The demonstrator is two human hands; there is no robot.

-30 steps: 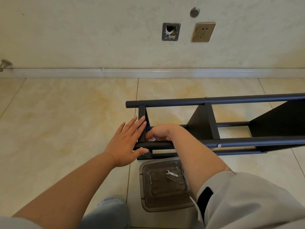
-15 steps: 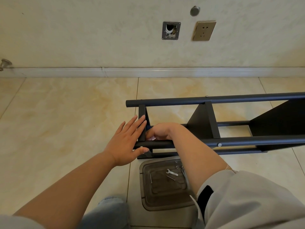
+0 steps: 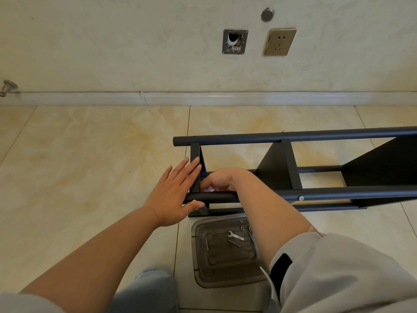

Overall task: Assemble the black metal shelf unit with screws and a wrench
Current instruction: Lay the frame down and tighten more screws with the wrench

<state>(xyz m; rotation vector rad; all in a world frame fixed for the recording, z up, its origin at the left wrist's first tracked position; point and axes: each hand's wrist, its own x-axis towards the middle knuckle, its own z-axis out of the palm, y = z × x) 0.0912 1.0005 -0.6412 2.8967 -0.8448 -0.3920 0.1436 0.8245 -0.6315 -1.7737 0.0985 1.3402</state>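
Observation:
The black metal shelf unit (image 3: 293,136) lies on its side on the tiled floor, running off to the right. My left hand (image 3: 173,190) lies flat with straight fingers against its left end panel, the thumb under the near tube beside a screw head. My right hand (image 3: 222,179) reaches inside the frame behind the near tube, its fingers curled and hidden near the end panel; what they hold cannot be seen. A small silver wrench (image 3: 235,236) and several screws (image 3: 250,231) lie in a grey plastic lid (image 3: 203,267) on the floor.
The wall and white skirting board (image 3: 203,98) run across behind the shelf, with a brass socket (image 3: 279,41) and an open wall box (image 3: 234,41). A door stop (image 3: 8,86) sits at far left. My knees are at the bottom edge.

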